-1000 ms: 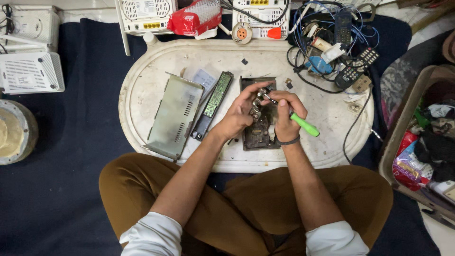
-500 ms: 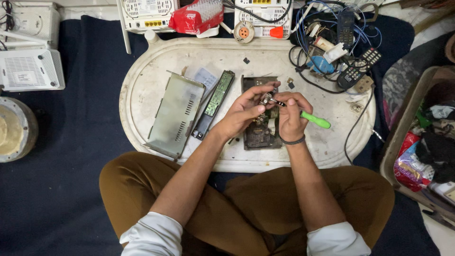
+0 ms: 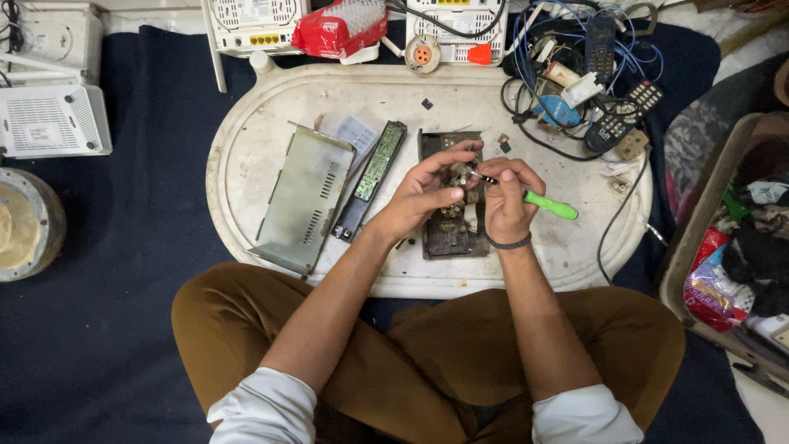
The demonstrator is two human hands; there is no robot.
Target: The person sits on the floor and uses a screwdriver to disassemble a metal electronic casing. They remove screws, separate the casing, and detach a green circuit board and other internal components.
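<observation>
Over scuffed white oval tray (image 3: 271, 131), left hand (image 3: 427, 193) gripping rusty chassis (image 3: 450, 234), right hand (image 3: 505, 205) clamped on green-handled screwdriver (image 3: 546, 203).

Left hand (image 3: 423, 196) steadies a small part over the rusty chassis (image 3: 450, 234); right hand (image 3: 503, 205) grips a green-handled screwdriver (image 3: 549, 205), tip at that part, above the white tray (image 3: 271, 123).
</observation>
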